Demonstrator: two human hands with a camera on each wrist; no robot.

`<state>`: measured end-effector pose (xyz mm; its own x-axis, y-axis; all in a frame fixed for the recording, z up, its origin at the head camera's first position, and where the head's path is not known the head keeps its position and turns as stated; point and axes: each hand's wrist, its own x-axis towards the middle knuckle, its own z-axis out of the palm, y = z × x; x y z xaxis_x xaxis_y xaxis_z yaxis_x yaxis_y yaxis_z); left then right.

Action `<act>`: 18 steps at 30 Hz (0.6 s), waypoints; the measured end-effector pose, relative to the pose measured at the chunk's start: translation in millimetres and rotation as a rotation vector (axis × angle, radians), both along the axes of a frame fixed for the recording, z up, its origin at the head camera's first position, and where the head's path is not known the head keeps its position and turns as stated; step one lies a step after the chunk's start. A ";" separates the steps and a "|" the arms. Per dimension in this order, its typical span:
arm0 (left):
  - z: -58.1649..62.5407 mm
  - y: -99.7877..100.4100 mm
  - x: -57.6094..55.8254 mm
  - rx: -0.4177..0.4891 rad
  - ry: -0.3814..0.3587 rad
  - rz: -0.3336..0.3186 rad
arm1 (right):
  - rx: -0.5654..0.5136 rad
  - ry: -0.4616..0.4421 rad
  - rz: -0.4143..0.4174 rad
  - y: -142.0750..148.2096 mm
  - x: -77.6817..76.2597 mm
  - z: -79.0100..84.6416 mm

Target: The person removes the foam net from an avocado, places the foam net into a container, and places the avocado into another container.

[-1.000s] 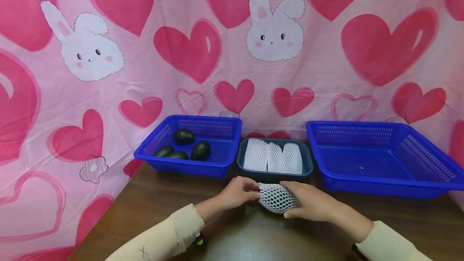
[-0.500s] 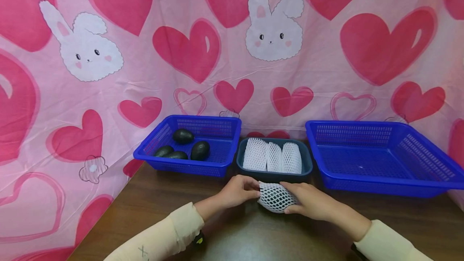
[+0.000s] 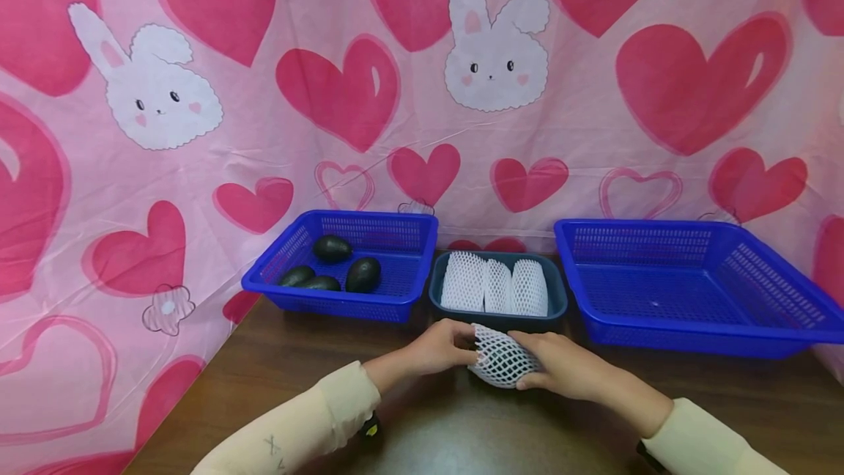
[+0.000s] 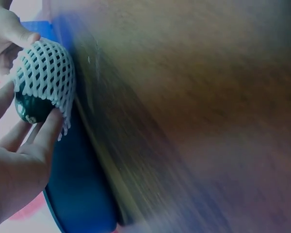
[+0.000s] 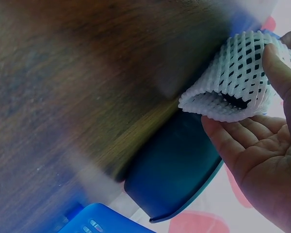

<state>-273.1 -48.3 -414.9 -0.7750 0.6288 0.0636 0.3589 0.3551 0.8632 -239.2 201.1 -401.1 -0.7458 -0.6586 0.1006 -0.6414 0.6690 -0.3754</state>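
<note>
Between both hands is a dark green avocado (image 4: 33, 108) inside a white foam net sleeve (image 3: 504, 359), close over the table just in front of a dark teal tray. My right hand (image 3: 567, 366) grips the sleeve from the right, thumb on one side and fingers on the other. At the sleeve's left end, my left hand (image 3: 435, 349) holds the avocado's bare tip and the net's edge between thumb and fingers. In the right wrist view, the sleeve's other end gapes, with a dark bit of avocado inside.
The dark teal tray (image 3: 455, 317) contains several white foam nets (image 3: 464, 283). To its left, a blue basket (image 3: 343, 308) holds several avocados (image 3: 363, 275). Another blue basket (image 3: 659, 299), with nothing in it, stands right. A heart-and-rabbit cloth (image 3: 395, 116) hangs behind the brown table (image 3: 428, 431).
My left hand has shifted slightly right, and the net's left end has risen and flared upward. The right hand stays nearly where it was, still gripping the sleeve.
</note>
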 end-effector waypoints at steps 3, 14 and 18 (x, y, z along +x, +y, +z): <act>0.6 2.7 -1.6 -0.038 0.015 -0.004 | -0.006 -0.016 -0.001 -0.5 -0.5 -0.1; 1.0 8.9 -3.6 -0.067 0.009 0.008 | -0.014 -0.020 0.017 -4.3 -1.8 1.3; -0.4 10.6 -3.0 -0.041 -0.047 0.002 | -0.027 -0.027 0.036 -6.1 -2.8 0.7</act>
